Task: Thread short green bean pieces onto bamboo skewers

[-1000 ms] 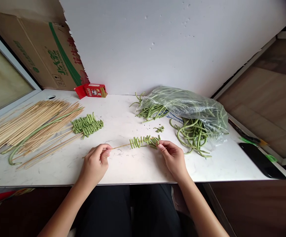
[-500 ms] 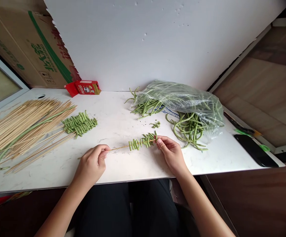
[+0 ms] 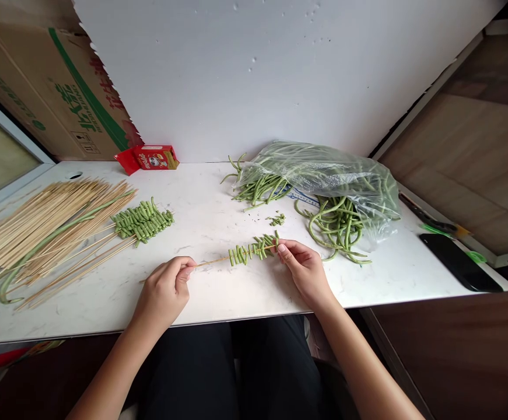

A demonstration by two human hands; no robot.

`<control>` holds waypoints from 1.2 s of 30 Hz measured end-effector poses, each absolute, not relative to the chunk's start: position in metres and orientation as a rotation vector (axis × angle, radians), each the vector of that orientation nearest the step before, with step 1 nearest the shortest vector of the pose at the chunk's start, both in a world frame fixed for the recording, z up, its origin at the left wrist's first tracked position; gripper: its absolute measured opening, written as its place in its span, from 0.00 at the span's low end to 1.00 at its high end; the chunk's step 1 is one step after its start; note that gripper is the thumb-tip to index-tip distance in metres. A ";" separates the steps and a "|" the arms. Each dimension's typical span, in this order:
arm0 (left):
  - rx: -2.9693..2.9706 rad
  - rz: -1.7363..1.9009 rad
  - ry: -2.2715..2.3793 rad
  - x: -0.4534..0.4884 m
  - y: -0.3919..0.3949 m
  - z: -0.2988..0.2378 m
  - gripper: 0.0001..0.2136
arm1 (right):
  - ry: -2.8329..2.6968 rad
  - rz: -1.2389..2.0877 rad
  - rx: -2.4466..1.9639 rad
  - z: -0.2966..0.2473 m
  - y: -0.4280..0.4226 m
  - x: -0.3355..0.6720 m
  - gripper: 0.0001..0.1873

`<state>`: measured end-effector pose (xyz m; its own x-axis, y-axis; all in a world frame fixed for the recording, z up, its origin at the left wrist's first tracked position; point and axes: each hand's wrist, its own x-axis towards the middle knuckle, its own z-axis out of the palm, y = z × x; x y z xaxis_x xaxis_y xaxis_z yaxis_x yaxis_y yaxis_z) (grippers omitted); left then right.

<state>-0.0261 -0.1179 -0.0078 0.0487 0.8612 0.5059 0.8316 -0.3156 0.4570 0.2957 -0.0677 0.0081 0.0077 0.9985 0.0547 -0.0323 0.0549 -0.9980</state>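
My left hand [image 3: 165, 292] is closed, pinching the bare end of a thin bamboo skewer [image 3: 212, 261] just above the white table [image 3: 219, 297]. Several short green bean pieces [image 3: 254, 250] are threaded in a row on the skewer's far half. My right hand [image 3: 305, 271] is closed in a pinch at the skewer's tip, fingertips against the last bean piece. The skewer runs roughly level between both hands, slightly raised to the right.
A finished bean skewer bundle [image 3: 143, 220] lies beside a big pile of bare skewers [image 3: 44, 221] at left, with one long bean [image 3: 13, 274] across it. A plastic bag of long beans [image 3: 324, 181] and loose beans [image 3: 337, 230] sit at right. Black phone [image 3: 458, 262] near the right edge. Red carton [image 3: 151, 157] behind.
Both hands keep their hold on the skewer. The right end with the beans has risen slightly, and the view has shifted a little.
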 end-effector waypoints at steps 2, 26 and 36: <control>2.256 1.137 1.811 -0.026 -0.118 -0.008 0.09 | -1.210 1.179 -1.143 0.008 -0.068 0.296 0.17; 2.248 1.153 1.815 -0.025 -0.117 -0.006 0.09 | -1.208 1.139 -1.186 0.005 -0.067 0.296 0.20; 2.272 1.146 1.833 -0.026 -0.118 -0.007 0.10 | -1.235 1.131 -1.221 0.007 -0.069 0.296 0.19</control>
<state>-0.0257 -0.1181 -0.0066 0.0496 0.8488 0.5264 0.8450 -0.3167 0.4309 0.2965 -0.0687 0.0071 0.0327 0.9984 0.0465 0.0412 0.0452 -0.9981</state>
